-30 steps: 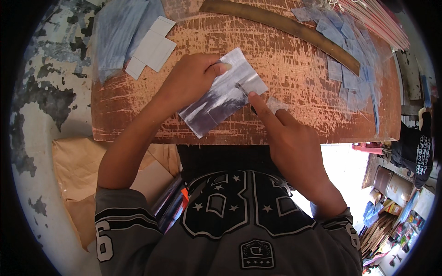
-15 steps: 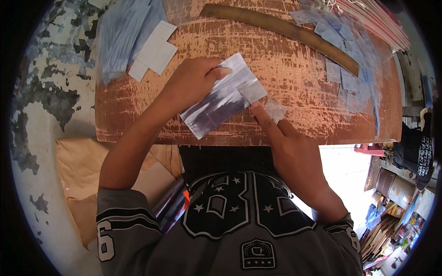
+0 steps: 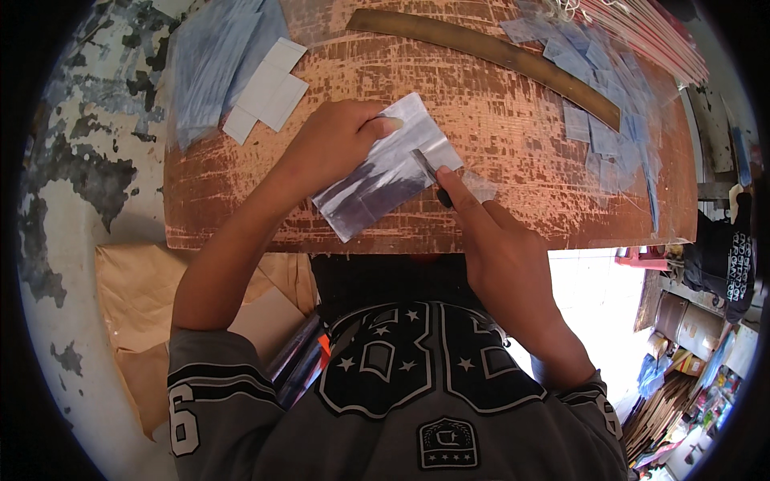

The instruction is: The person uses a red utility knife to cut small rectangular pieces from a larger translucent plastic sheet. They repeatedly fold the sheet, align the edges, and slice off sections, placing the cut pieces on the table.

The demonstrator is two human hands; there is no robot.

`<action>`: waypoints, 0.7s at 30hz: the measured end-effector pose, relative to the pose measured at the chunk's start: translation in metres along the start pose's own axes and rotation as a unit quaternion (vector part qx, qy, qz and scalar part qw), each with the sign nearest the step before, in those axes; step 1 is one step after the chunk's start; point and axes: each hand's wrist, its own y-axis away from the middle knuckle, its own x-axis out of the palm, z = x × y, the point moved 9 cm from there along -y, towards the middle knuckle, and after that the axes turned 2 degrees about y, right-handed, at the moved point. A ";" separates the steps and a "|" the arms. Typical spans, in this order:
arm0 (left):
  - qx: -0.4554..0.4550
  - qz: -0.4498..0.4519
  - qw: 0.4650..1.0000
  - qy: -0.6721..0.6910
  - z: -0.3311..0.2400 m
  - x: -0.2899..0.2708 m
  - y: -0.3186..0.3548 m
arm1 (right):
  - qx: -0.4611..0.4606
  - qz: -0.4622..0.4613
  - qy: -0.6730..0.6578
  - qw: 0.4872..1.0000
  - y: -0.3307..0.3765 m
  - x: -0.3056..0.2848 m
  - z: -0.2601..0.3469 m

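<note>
My left hand [image 3: 349, 136] grips the upper left edge of a shiny plastic sheet [image 3: 377, 188], thumb on top and fingers underneath. The sheet is rectangular, tilted, and glossy with white and dark reflections. It is held over the near half of the table. In my right hand [image 3: 493, 236] is a small knife [image 3: 423, 164] with a thin metal blade and a dark end, the index finger stretched along it. Its blade lies on the right part of the sheet. Just right of the sheet, a small clear plastic scrap [image 3: 480, 187] lies on the table.
The worn brown table [image 3: 337, 72] carries a stack of clear plastic sheets [image 3: 212, 72] and a stepped white card template [image 3: 269, 92] at left. A long brown flat bar [image 3: 489, 56] curves across the back. Loose plastic pieces [image 3: 605, 136] and pink sticks [image 3: 650, 36] lie at right.
My right hand has shifted slightly, and the knife now shows on the sheet. The small square outline near the sheet's right corner no longer shows. My left hand stays in place.
</note>
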 end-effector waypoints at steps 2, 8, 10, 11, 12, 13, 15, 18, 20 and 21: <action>-0.002 0.003 1.000 0.006 0.000 0.000 0.001 | -0.012 -0.006 0.010 1.000 -0.001 0.003 0.001; 0.001 -0.001 1.000 0.010 0.001 0.000 0.001 | 0.000 0.007 0.011 1.000 -0.003 0.002 0.003; 0.001 -0.003 1.000 0.008 0.002 0.000 0.001 | 0.002 0.009 0.017 1.000 -0.003 0.003 0.004; 0.001 -0.002 1.000 0.004 0.002 0.000 0.001 | 0.003 0.013 0.019 1.000 -0.003 0.003 0.004; 0.000 -0.002 1.000 0.000 0.002 0.000 0.001 | 0.004 0.016 0.022 1.000 -0.003 0.003 0.004; -0.003 -0.002 1.000 -0.001 0.002 0.001 0.001 | 0.005 0.019 0.025 0.999 -0.004 0.003 0.004; -0.009 0.000 1.000 -0.006 0.003 0.001 0.000 | 0.000 0.017 0.029 0.999 -0.004 0.003 0.005; 0.003 -0.013 0.999 -0.032 0.000 0.000 0.001 | -0.008 0.021 0.029 0.999 -0.006 0.001 0.008; 0.007 -0.019 1.000 -0.018 0.003 0.001 0.001 | -0.011 0.024 0.036 0.999 -0.008 0.000 0.011; 0.010 -0.021 1.000 -0.011 0.004 0.001 0.001 | -0.011 0.026 0.045 0.999 -0.008 0.000 0.012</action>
